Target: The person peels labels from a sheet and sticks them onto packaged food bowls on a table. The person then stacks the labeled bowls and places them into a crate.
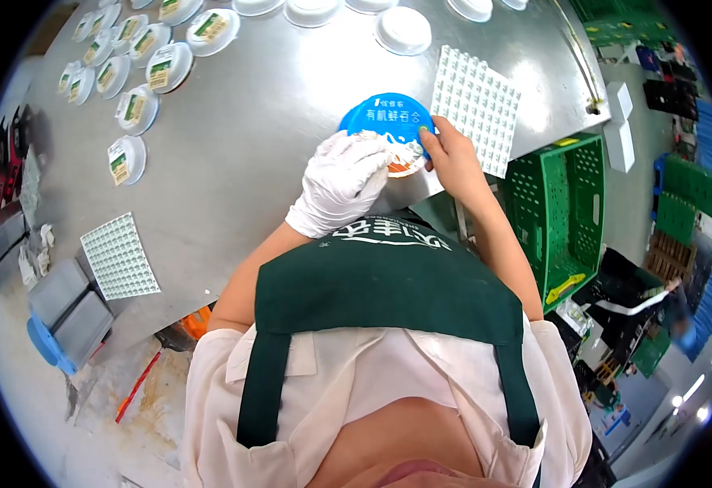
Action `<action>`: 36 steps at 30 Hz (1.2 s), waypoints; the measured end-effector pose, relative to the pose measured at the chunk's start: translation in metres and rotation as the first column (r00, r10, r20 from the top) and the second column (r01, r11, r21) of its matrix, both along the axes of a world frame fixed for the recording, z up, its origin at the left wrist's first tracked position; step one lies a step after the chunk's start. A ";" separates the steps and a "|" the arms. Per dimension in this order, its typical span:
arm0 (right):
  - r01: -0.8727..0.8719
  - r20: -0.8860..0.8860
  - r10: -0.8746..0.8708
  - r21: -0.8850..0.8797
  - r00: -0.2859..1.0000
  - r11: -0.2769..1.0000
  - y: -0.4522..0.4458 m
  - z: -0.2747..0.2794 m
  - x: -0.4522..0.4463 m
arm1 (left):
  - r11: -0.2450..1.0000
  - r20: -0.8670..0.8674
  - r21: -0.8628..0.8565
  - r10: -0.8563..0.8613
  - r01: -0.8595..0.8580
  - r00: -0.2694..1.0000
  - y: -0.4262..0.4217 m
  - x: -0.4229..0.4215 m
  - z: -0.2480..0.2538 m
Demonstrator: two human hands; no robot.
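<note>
My left hand (340,180), in a white glove, is closed on the near left side of a round blue-topped package (390,114) with white writing. Bare, my right hand (454,156) pinches the package's right edge between thumb and fingers. An orange and white part shows at the package's lower edge, partly covered by the glove. A sheet of small printed stickers (478,110) lies on the metal table (242,146) just beyond my right hand.
Several white round containers with labels (169,67) stand at the back left, and plain white ones (403,31) at the back. Another sticker sheet (120,255) lies at the left. A green crate (553,215) stands beside the table's right edge.
</note>
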State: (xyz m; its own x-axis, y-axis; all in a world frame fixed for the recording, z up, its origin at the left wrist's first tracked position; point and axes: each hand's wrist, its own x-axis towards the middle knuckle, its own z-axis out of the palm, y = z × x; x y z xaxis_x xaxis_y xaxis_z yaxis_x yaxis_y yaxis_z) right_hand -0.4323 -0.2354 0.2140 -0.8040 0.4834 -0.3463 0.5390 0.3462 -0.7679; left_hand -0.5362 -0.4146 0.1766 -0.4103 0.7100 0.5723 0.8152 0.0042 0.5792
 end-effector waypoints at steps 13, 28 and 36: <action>0.139 -0.082 -0.144 -0.056 0.986 0.989 0.043 0.001 0.026 | 0.637 -0.050 0.076 0.771 -0.767 0.635 -0.123 -0.178 -0.006; 0.280 -0.052 -0.289 -0.129 0.956 0.951 0.022 0.047 0.043 | 0.303 -0.259 -0.435 0.860 -0.848 0.440 -0.278 -0.247 -0.093; 0.166 -0.190 -0.188 -0.127 0.964 0.978 0.006 0.066 0.031 | 0.548 0.863 0.311 -0.504 -0.776 -0.011 -0.165 -0.102 0.000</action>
State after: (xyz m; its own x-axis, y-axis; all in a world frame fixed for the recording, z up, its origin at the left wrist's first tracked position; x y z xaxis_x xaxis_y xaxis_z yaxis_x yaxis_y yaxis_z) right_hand -0.4012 -0.2299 0.2800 -0.7671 0.5924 -0.2461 0.4160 0.1674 -0.8938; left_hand -0.6378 -0.5793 0.1770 -0.9076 0.2143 -0.3610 -0.3768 -0.7952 0.4750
